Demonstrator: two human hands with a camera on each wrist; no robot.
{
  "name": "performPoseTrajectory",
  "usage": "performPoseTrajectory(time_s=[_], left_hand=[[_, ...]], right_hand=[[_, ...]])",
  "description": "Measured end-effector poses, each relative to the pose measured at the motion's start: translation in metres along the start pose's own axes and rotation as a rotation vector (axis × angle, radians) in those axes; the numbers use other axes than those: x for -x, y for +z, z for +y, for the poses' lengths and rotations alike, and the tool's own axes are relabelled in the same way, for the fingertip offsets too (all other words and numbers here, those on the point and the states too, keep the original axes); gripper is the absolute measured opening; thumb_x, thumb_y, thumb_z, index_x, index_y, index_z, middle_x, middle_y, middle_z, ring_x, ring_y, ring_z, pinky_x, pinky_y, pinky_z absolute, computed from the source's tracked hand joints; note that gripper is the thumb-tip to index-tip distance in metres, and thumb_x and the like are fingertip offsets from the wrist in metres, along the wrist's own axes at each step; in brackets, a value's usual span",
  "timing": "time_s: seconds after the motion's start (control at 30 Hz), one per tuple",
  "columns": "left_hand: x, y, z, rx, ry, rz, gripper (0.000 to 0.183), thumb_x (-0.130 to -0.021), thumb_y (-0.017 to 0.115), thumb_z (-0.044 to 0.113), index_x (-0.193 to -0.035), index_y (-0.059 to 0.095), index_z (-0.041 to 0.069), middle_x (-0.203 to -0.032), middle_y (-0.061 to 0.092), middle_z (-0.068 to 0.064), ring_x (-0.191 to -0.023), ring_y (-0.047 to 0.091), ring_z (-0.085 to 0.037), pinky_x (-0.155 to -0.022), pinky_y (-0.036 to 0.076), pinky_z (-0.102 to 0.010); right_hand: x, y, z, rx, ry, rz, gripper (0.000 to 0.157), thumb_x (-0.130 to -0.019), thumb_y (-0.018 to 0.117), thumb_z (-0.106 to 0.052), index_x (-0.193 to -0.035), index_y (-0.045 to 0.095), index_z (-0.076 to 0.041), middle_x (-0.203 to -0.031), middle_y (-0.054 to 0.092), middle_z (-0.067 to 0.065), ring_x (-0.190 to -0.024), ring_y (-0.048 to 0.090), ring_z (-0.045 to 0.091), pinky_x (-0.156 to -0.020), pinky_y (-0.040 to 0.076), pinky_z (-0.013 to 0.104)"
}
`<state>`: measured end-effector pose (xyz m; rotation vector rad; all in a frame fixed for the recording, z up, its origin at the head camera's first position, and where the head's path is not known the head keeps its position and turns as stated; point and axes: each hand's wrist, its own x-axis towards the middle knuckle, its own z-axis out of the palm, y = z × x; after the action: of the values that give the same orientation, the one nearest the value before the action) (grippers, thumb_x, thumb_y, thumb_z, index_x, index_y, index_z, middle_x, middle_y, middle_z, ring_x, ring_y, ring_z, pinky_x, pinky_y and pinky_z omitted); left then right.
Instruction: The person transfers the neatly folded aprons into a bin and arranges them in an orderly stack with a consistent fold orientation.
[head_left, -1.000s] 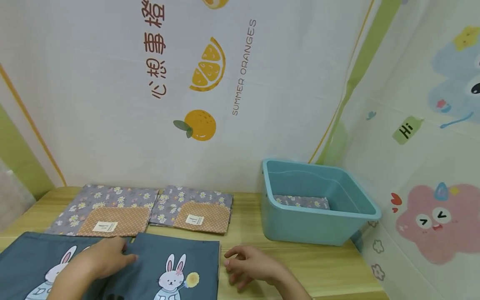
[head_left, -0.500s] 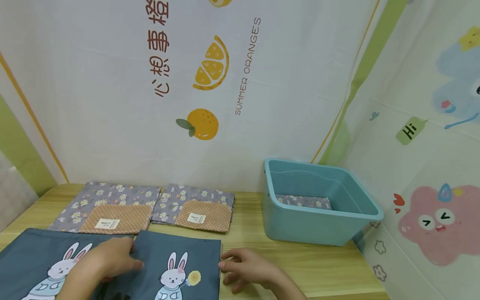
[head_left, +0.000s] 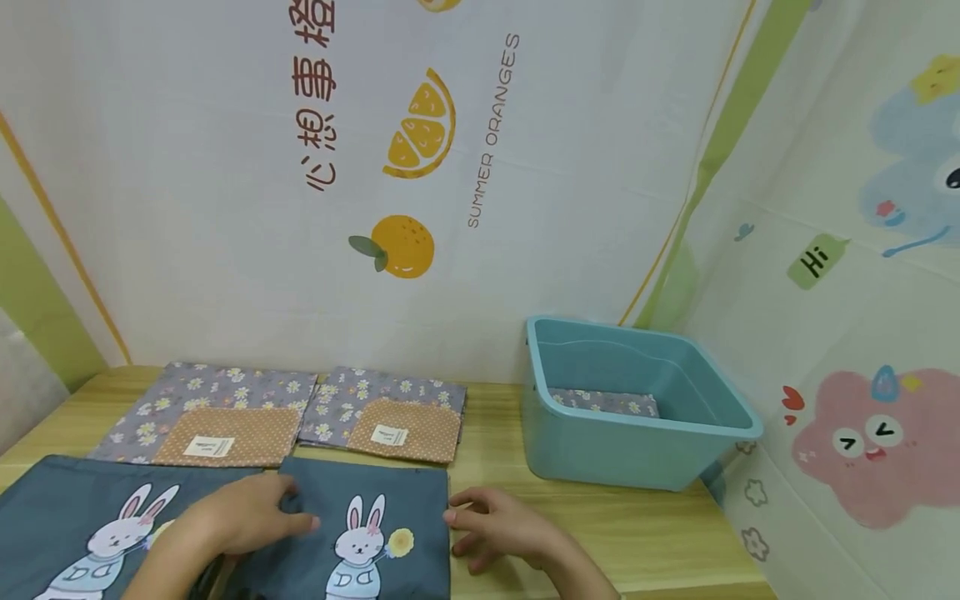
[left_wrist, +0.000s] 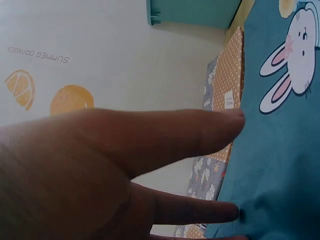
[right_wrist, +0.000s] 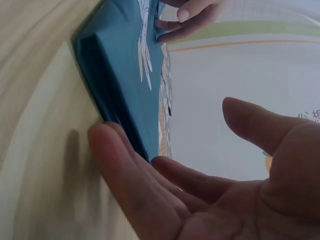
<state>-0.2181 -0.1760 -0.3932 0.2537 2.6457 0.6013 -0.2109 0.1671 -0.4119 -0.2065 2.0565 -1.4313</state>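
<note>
A folded dark blue cloth with a rabbit print (head_left: 408,492) lies on the table between my two hands. My left hand (head_left: 243,512) rests on its left side, fingertips touching the fabric, thumb stretched out over it. In the left wrist view the left hand (left_wrist: 115,160) has its thumb and fingers extended and spread. At the cloth's right edge, my right hand (head_left: 506,529) touches the folded side. The right wrist view has the right hand (right_wrist: 200,200) with fingers extended against the layered edge and thumb held away. Left of it lies another dark blue rabbit cloth (head_left: 60,508), partly covered by my left forearm.
Behind lie two folded grey floral cloths, the left one (head_left: 217,387) and the right one (head_left: 330,408), each with a tan dotted patch. A blue-green plastic bin (head_left: 600,454) stands at the back right, a folded floral cloth (head_left: 607,402) inside. Printed curtains hang behind.
My left hand has moved right, and the right-hand rabbit cloth has slid slightly right. My right hand, at first just off its edge, now touches it.
</note>
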Motion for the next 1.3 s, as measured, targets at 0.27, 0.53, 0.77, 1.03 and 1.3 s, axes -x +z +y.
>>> performPoseTrajectory(time_s=[0.27, 0.53, 0.77, 1.03, 1.3], left_hand=[[-0.001, 0.006, 0.01, -0.031, 0.038, 0.06, 0.069, -0.089, 0.073, 0.046, -0.132, 0.06, -0.006, -0.13, 0.064, -0.026, -0.121, 0.059, -0.049, -0.097, 0.047, -0.066], [-0.004, 0.01, 0.017, -0.041, 0.031, 0.118, 0.06, -0.089, 0.074, 0.044, -0.127, 0.063, -0.001, -0.126, 0.067, -0.022, -0.117, 0.062, -0.047, -0.095, 0.048, -0.065], [0.0, 0.004, 0.012, 0.046, -0.001, 0.181, 0.042, -0.096, 0.066, 0.04, -0.108, 0.065, -0.001, -0.096, 0.07, -0.008, -0.084, 0.061, -0.023, -0.07, 0.051, -0.045], [0.001, -0.002, 0.0, 0.076, -0.061, 0.231, 0.052, -0.1, 0.059, 0.041, -0.1, 0.062, -0.011, -0.095, 0.065, -0.021, -0.082, 0.059, -0.028, -0.069, 0.049, -0.043], [-0.005, 0.003, -0.005, 0.159, -0.104, 0.147, 0.057, -0.102, 0.052, 0.046, -0.091, 0.058, -0.009, -0.074, 0.055, -0.01, -0.064, 0.055, -0.022, -0.062, 0.048, -0.037]], right_hand=[[-0.002, -0.007, 0.002, -0.001, 0.007, 0.044, 0.05, -0.102, 0.062, -0.034, -0.137, 0.056, 0.001, -0.12, 0.069, 0.013, -0.091, 0.074, 0.023, -0.069, 0.064, 0.04], [-0.006, -0.014, 0.007, 0.005, 0.01, 0.09, 0.052, -0.102, 0.061, -0.035, -0.138, 0.055, 0.002, -0.124, 0.068, 0.012, -0.094, 0.072, 0.021, -0.065, 0.063, 0.036], [-0.011, -0.017, 0.01, -0.03, -0.007, 0.14, 0.055, -0.103, 0.059, -0.034, -0.141, 0.051, 0.004, -0.131, 0.063, 0.016, -0.1, 0.068, 0.02, -0.064, 0.063, 0.037], [-0.011, -0.019, 0.009, -0.064, -0.007, 0.126, 0.057, -0.103, 0.058, -0.033, -0.144, 0.048, 0.005, -0.134, 0.062, 0.017, -0.099, 0.069, 0.019, -0.068, 0.064, 0.038], [-0.006, -0.02, 0.007, -0.128, -0.012, 0.089, 0.062, -0.103, 0.058, -0.039, -0.145, 0.046, 0.004, -0.13, 0.063, 0.018, -0.097, 0.073, 0.02, -0.073, 0.064, 0.04]])
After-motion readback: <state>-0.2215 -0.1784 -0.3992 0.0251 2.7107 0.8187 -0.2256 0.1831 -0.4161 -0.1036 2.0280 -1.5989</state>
